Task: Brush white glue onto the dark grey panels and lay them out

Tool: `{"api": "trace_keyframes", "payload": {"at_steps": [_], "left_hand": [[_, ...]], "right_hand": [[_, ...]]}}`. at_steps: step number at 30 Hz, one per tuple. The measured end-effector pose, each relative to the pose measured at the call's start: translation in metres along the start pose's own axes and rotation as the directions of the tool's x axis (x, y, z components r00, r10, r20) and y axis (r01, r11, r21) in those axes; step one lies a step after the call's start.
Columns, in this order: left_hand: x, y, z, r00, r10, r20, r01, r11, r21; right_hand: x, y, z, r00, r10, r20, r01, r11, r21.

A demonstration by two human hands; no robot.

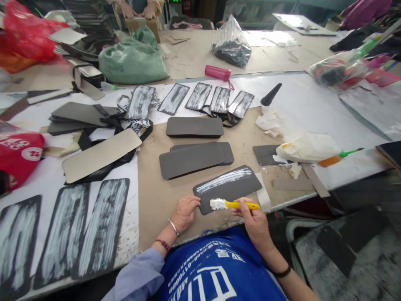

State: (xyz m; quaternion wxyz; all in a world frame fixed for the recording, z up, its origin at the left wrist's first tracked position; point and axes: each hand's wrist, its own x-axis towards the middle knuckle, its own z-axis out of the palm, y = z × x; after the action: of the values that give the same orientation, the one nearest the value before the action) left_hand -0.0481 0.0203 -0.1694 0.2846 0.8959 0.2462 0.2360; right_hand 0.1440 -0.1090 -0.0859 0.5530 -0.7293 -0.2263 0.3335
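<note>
My right hand [253,219] is closed around the yellow handle of a paintbrush [239,205]. White paste coats its bristles, which rest on a dark grey rounded panel [227,188]. One white streak runs along the far side of that panel. At the panel's near left corner, my left hand [187,212] pinches the edge with its fingers together. Beyond lie two overlapping bare panels [192,161] and a small stack of bare panels [194,126]. To the right, a white paste bottle [308,147] lies on its side over a smaller dark piece [265,155].
Large white-coated panels [103,225] lie at the left, with smaller coated pieces [199,95] along the back. A beige panel [102,155], green bag [134,58], pink bottle [217,72] and crumpled tissue [269,120] surround the work. Another person's hands [138,10] rest on a box.
</note>
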Motion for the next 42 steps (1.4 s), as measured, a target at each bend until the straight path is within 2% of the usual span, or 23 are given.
{"api": "trace_keyframes", "payload": {"at_steps": [4, 8, 12, 17, 21, 24, 27, 29, 31, 34, 38, 40, 42], "left_hand": [[-0.003, -0.005, 0.002, 0.998, 0.053, -0.026, -0.052, 0.999, 0.008], [-0.007, -0.008, 0.001, 0.994, 0.101, 0.031, -0.103, 0.993, 0.062], [-0.010, -0.007, -0.001, 0.983, 0.168, 0.076, -0.177, 0.975, 0.135], [-0.011, -0.005, -0.001, 0.977, 0.210, 0.038, -0.213, 0.956, 0.200], [-0.009, 0.001, -0.001, 0.974, 0.226, 0.004, -0.221, 0.952, 0.213], [-0.008, 0.007, -0.002, 0.980, 0.198, 0.021, -0.198, 0.954, 0.225], [-0.008, 0.011, -0.001, 0.987, 0.160, 0.025, -0.161, 0.958, 0.239], [-0.008, 0.012, 0.001, 0.988, 0.151, 0.011, -0.149, 0.957, 0.247], [-0.008, 0.012, 0.002, 0.988, 0.153, -0.008, -0.146, 0.958, 0.248], [-0.008, 0.012, 0.004, 0.989, 0.143, -0.033, -0.132, 0.964, 0.230], [-0.009, 0.012, 0.003, 0.991, 0.126, -0.034, -0.117, 0.972, 0.204], [-0.010, 0.012, 0.002, 0.991, 0.128, -0.031, -0.119, 0.973, 0.198], [-0.011, 0.012, 0.001, 0.991, 0.126, -0.032, -0.117, 0.972, 0.201]], "right_hand": [[-0.006, 0.011, 0.020, 0.997, 0.031, 0.070, -0.033, 0.999, 0.031], [-0.001, 0.020, 0.014, 0.999, 0.030, 0.032, -0.030, 1.000, 0.009], [0.016, 0.024, -0.020, 0.991, -0.028, -0.130, 0.019, 0.997, -0.069], [0.048, 0.028, -0.077, 0.942, -0.049, -0.331, -0.004, 0.988, -0.156], [0.067, 0.026, -0.112, 0.908, -0.119, -0.401, 0.032, 0.976, -0.218], [0.071, 0.019, -0.120, 0.879, -0.279, -0.387, 0.107, 0.906, -0.411], [0.064, 0.014, -0.107, 0.848, -0.487, -0.212, 0.264, 0.733, -0.627], [0.053, 0.013, -0.089, 0.841, -0.536, -0.066, 0.365, 0.654, -0.663], [0.038, 0.012, -0.068, 0.844, -0.534, 0.045, 0.435, 0.632, -0.641], [0.015, 0.007, -0.041, 0.831, -0.538, 0.143, 0.519, 0.656, -0.548], [-0.003, -0.006, -0.021, 0.811, -0.564, 0.159, 0.578, 0.727, -0.370], [-0.004, -0.009, -0.013, 0.837, -0.529, 0.138, 0.544, 0.778, -0.315], [-0.001, -0.006, -0.003, 0.890, -0.445, 0.101, 0.455, 0.855, -0.249]]}}
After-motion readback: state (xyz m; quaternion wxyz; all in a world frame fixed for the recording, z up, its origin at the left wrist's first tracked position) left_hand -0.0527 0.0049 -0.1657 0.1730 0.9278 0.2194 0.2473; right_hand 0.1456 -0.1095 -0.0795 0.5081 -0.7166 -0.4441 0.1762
